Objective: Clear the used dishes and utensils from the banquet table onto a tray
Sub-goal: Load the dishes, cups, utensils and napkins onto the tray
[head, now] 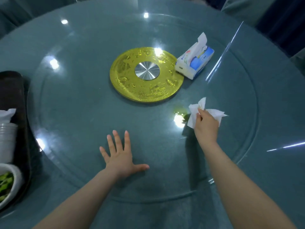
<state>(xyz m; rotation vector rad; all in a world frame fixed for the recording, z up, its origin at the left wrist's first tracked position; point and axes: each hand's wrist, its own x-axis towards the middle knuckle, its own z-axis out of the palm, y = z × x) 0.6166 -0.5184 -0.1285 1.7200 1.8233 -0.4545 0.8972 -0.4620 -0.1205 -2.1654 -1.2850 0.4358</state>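
— What do I have around the hands?

— My left hand lies flat on the glass turntable, fingers spread and holding nothing. My right hand pinches a crumpled white tissue — just short of the gold centre disc. A tissue pack sits at the disc's right edge.

— And the tray?

— The dark tray is at the far left, carrying stacked white cups and a bowl of greens.
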